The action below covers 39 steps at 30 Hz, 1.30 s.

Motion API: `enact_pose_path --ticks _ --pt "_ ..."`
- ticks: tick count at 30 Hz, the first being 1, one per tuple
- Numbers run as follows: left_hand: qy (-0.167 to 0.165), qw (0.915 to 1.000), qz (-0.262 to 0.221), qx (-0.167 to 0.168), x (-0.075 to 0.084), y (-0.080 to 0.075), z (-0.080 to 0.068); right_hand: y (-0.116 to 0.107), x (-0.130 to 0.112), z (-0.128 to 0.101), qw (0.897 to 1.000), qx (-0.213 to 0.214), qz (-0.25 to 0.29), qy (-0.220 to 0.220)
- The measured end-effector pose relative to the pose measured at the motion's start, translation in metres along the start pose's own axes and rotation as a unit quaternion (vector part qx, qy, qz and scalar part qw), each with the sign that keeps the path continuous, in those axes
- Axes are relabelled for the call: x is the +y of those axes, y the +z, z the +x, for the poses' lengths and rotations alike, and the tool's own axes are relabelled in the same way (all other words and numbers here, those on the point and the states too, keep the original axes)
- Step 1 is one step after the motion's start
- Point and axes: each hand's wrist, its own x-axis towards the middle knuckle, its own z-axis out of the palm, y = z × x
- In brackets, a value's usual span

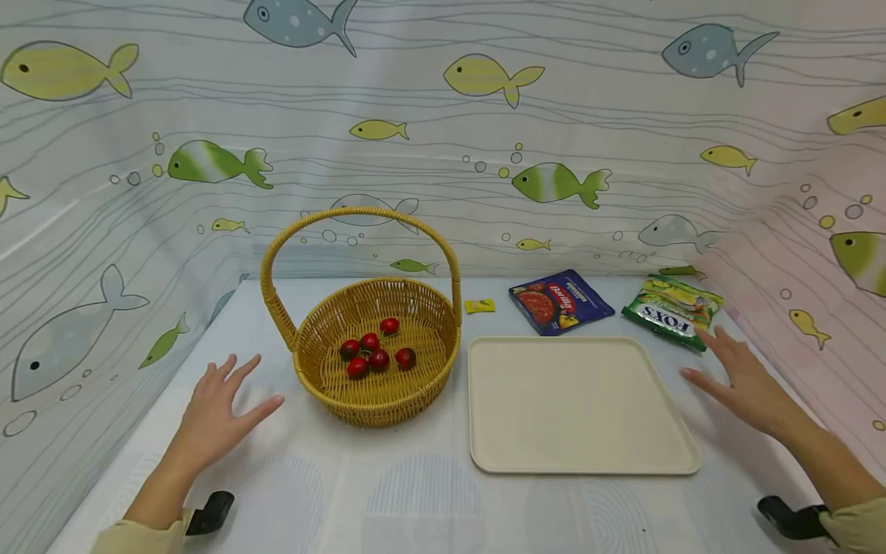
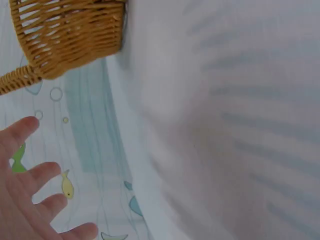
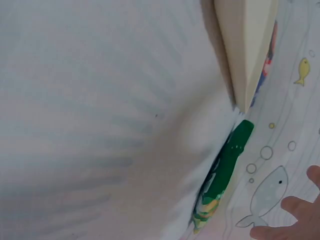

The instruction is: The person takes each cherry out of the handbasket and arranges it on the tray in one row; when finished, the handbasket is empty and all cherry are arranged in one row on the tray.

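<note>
My left hand hovers at the left of the table, fingers spread, holding nothing. Nearest to it is a round wicker basket with a tall arched handle. Several dark red cherries lie on the basket's floor. Over the right side, my right hand is spread and holds nothing. Close by its fingertips lies a green FOX'S candy bag, also seen edge-on in the right wrist view. A cream rectangular tray lies between the basket and the right hand, with nothing on it.
Behind the tray lies a blue Barilla pouch. A small yellow packet sits just right of the basket's rim. A fish-patterned curtain encloses the back and sides. The white tablecloth has pale blue patterns.
</note>
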Motion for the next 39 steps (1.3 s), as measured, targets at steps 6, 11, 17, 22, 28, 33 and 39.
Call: enact_pose_path --ticks 6,11,17,22,28,33,39 --pt "-0.023 0.9941 -0.106 -0.007 0.017 0.004 0.000 -0.001 -0.018 0.001 0.999 0.009 0.040 0.001" --pt "-0.050 0.9853 -0.160 -0.032 0.031 0.012 0.001 -0.002 -0.030 0.001 0.999 0.028 0.046 -0.002" --pt "-0.089 0.9688 -0.230 -0.031 0.044 0.020 0.005 -0.001 -0.042 0.000 0.997 0.043 0.064 -0.022" --pt "-0.097 0.9547 -0.278 -0.046 0.050 0.023 0.009 0.001 -0.052 0.001 0.995 0.052 0.079 -0.037" --pt "-0.102 0.9487 -0.294 -0.056 0.053 0.028 0.013 0.004 -0.065 0.004 0.992 0.058 0.098 -0.056" --pt "-0.101 0.9429 -0.313 -0.055 0.051 0.031 0.014 0.006 -0.076 0.008 0.989 0.070 0.109 -0.078" --pt "-0.111 0.9376 -0.325 -0.053 0.052 0.032 0.013 0.011 -0.091 0.014 0.984 0.076 0.118 -0.108"
